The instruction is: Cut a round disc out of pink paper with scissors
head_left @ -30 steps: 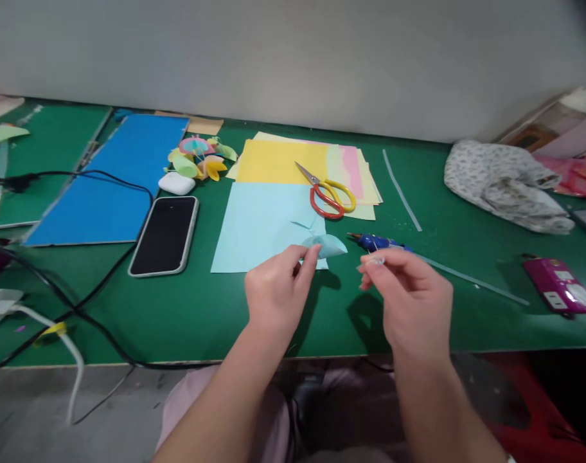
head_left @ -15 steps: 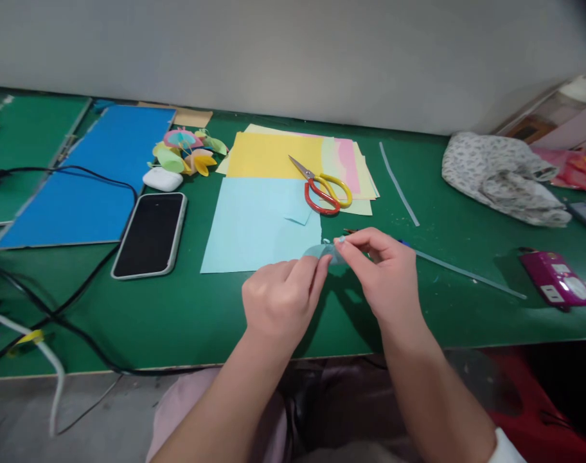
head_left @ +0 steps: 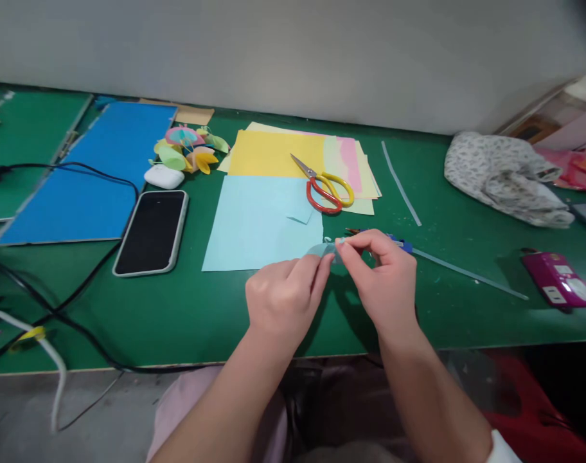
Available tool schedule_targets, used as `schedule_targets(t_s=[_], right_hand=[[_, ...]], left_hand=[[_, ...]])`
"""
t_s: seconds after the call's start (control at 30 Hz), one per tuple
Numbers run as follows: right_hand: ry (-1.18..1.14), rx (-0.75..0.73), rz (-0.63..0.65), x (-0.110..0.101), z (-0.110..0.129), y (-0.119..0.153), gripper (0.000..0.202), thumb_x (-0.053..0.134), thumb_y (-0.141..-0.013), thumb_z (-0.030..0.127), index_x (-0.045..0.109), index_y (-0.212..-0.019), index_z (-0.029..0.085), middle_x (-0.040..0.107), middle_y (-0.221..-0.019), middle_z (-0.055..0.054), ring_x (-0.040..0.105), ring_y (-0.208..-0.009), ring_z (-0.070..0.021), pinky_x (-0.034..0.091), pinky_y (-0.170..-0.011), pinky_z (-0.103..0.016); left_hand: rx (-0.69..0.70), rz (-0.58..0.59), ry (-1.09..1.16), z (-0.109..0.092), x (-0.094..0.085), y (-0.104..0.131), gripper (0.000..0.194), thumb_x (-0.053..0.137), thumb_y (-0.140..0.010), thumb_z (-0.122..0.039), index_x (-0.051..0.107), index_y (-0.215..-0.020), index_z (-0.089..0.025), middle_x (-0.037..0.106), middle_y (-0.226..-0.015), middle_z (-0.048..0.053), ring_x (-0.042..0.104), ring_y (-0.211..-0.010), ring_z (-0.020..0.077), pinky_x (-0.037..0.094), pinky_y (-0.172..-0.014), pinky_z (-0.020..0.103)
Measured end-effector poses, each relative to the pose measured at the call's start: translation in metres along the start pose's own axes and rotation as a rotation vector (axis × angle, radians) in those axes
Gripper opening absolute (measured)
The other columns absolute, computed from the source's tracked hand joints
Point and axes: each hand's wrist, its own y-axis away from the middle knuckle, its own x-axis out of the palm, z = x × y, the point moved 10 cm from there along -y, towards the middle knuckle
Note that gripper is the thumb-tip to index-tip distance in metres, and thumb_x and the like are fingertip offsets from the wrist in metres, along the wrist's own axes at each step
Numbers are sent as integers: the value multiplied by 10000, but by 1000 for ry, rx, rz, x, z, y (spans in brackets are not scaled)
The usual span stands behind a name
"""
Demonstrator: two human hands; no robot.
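A small piece of light-blue paper [head_left: 317, 248] is pinched between my two hands, above the table's near part. My left hand [head_left: 286, 292] is closed on its left side, thumb and forefinger pressed together. The fingertips of my right hand [head_left: 382, 273] pinch its right end. Just beyond lies a large light-blue sheet [head_left: 254, 222] with a small folded scrap on it. Scissors [head_left: 322, 186] with one red and one yellow handle rest across the sheets. Partly hidden behind my right hand is a blue glue gun [head_left: 401, 244] with a translucent stick behind it.
Left of the paper are a phone [head_left: 151, 233], a white earbud case [head_left: 164, 176], paper flowers [head_left: 189, 149] and a blue board [head_left: 100, 167]. Black cables [head_left: 81, 321] run along the left. On the right lie a glue stick [head_left: 401, 183], a patterned cloth [head_left: 500, 177] and a purple box [head_left: 558, 278].
My right hand has shifted slightly, so more of the blue glue gun shows behind it. Both hands keep their pinch on the paper. The whole view has moved a little.
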Motion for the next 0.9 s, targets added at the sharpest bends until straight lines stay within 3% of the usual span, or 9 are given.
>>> schedule_targets(t_s=[0.9], right_hand=[[59, -22, -11, 1, 3, 2, 145, 658, -868, 178, 676, -733, 226, 673, -682, 18, 591, -647, -150, 501, -648, -287]], left_hand=[[-6, 26, -24, 1, 4, 2, 408, 587, -956, -324, 633, -567, -210, 527, -397, -45, 450, -370, 85, 260, -430, 249]])
